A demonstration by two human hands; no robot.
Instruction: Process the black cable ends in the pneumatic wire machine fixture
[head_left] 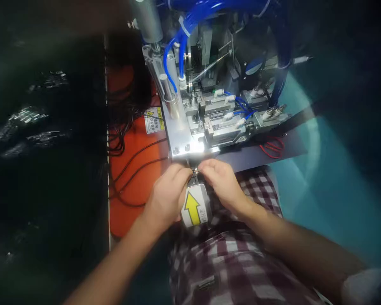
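My left hand (168,192) and my right hand (222,180) meet at the front edge of a metal machine (190,127). Both pinch a small metal part (195,171) just under the machine's bright base plate (180,146). Below the fingertips sits a grey block with a white label and a yellow arrow (194,206) pointing up toward the machine. The left hand partly covers that block's left side. What exactly the fingertips hold is too small to make out.
Blue air hoses (184,25) and silver cylinders (169,91) crowd the machine's top. Black cables (130,140) run over an orange surface (136,178) on the left. Red wires (273,148) lie at the right. A yellow warning sticker (154,120) is beside the plate. A checked shirt (228,258) fills the foreground.
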